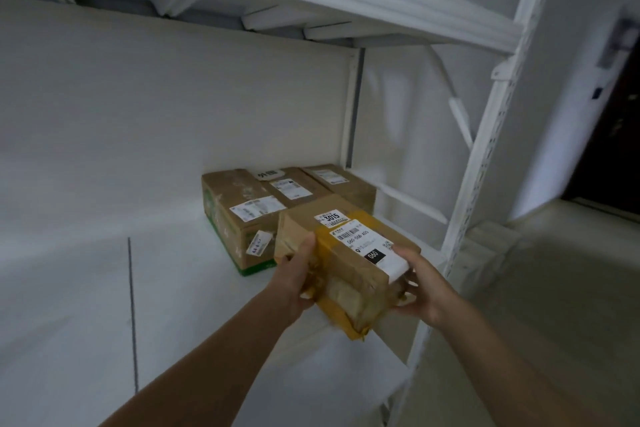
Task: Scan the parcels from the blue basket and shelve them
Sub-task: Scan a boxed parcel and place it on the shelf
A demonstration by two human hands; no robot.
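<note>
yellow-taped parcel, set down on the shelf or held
Held. The left hand and right hand grip the near end of the yellow-taped parcel over the shelf; whether its far end rests there, cannot tell.

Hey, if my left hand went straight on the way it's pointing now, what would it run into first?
Probably the front of the green-edged carton: your left hand, gripping the taped parcel, sits just short of it. Depth is hard to judge from one view.
</note>
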